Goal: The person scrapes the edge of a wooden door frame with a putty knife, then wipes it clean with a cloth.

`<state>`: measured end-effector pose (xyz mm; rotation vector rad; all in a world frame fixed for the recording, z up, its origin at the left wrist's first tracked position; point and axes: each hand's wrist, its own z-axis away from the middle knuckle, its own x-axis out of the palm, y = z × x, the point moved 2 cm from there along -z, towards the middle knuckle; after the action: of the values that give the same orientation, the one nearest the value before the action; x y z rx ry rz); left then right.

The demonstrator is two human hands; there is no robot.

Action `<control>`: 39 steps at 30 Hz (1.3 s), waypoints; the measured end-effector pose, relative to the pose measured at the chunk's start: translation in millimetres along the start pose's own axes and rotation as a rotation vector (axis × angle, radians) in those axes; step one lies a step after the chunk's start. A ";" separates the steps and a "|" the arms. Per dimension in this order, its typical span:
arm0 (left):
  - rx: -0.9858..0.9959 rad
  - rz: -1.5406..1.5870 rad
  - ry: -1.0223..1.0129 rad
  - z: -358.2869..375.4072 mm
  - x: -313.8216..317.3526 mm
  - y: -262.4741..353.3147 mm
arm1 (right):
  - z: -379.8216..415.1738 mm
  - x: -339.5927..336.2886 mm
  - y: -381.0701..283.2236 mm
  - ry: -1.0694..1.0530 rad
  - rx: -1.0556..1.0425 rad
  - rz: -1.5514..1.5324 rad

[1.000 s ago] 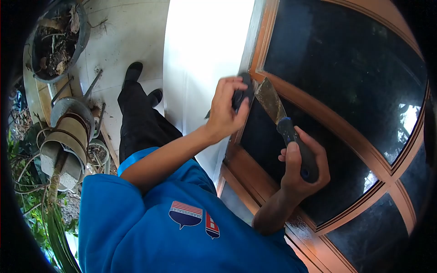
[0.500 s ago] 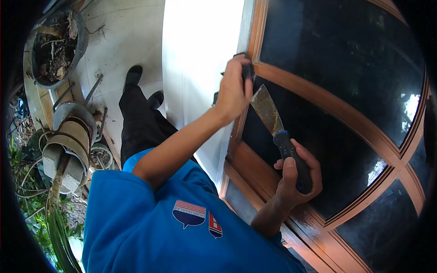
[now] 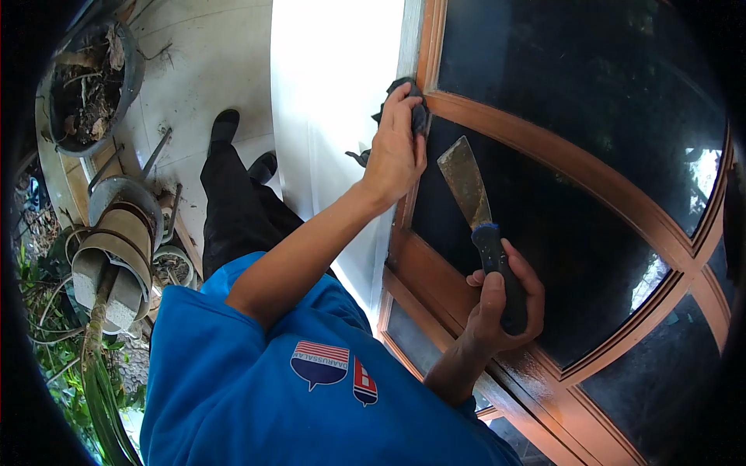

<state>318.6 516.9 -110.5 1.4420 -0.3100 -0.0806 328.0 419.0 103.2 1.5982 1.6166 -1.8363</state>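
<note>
My left hand (image 3: 395,151) is closed around a crumpled black cloth (image 3: 420,116). It presses the cloth against the edge where the brown wooden frame (image 3: 497,144) meets the white wall (image 3: 334,93). A dark end of the cloth hangs out below the wrist side. In my right hand (image 3: 505,299) is a scraper (image 3: 470,182), gripped by its black handle. Its broad metal blade has brownish stains and points up and to the left, in front of a dark glass pane (image 3: 536,241). The blade appears apart from the frame.
Several dark glass panes sit between brown wooden bars (image 3: 653,311) on the right. At the left stand a pot of soil and dry leaves (image 3: 132,78), stacked containers (image 3: 116,233) and green plants (image 3: 50,342). My feet are on the pale tiled floor (image 3: 194,46).
My left hand with the cloth has shifted slightly left and up along the frame edge. The scraper has tilted a little more upright in my right hand.
</note>
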 end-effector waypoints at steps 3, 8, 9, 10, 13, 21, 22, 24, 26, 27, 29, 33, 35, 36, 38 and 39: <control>-0.024 -0.045 -0.062 12.4 -5.3 10.0 | -1.2 5.7 2.4 -0.008 -0.022 0.065; 0.028 0.039 -0.225 48.1 -33.3 -3.0 | -26.6 32.2 -1.1 -0.091 -0.069 0.171; 0.028 0.073 -0.234 54.9 -34.5 -3.6 | -35.1 39.0 -3.4 -0.129 -0.060 0.213; 0.049 0.056 -0.187 57.2 -33.6 -6.4 | -43.3 46.0 -3.0 -0.165 -0.053 0.257; 0.160 0.031 -0.023 41.7 -29.1 2.4 | -59.7 65.8 16.3 -0.225 -0.094 0.242; 0.141 -0.100 0.006 29.4 -1.8 -13.0 | -69.3 91.9 19.7 -0.226 -0.173 0.358; 0.143 -0.096 0.026 28.7 -1.1 -13.8 | -69.0 93.4 17.7 -0.231 -0.147 0.362; 0.143 -0.077 0.036 28.5 0.3 -16.9 | -69.2 96.9 14.3 -0.233 -0.148 0.375; 0.140 -0.063 0.046 28.4 1.3 -18.9 | -70.1 100.3 12.1 -0.231 -0.205 0.391; 0.136 -0.058 0.049 29.1 1.5 -19.0 | -69.3 101.0 11.7 -0.233 -0.215 0.395; 0.140 -0.050 0.051 27.9 1.6 -20.3 | -68.3 102.8 12.0 -0.229 -0.239 0.401; 0.154 -0.041 0.068 27.7 1.7 -22.9 | -67.2 108.6 15.5 -0.193 -0.241 0.382; 0.146 -0.039 0.065 28.3 0.8 -23.2 | -66.3 112.2 14.1 -0.181 -0.219 0.375; 0.130 -0.034 0.055 28.9 0.2 -22.6 | -65.4 110.9 11.6 -0.197 -0.202 0.382; 0.141 -0.025 0.053 27.2 -1.1 -21.7 | -69.7 111.1 7.1 -0.227 -0.180 0.389; 0.162 -0.022 0.062 27.8 -1.0 -20.8 | -71.4 109.3 6.7 -0.217 -0.199 0.386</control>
<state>313.2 487.6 -128.4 1.6051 -0.2546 -0.0292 330.7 524.5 26.0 1.4459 1.2493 -1.5356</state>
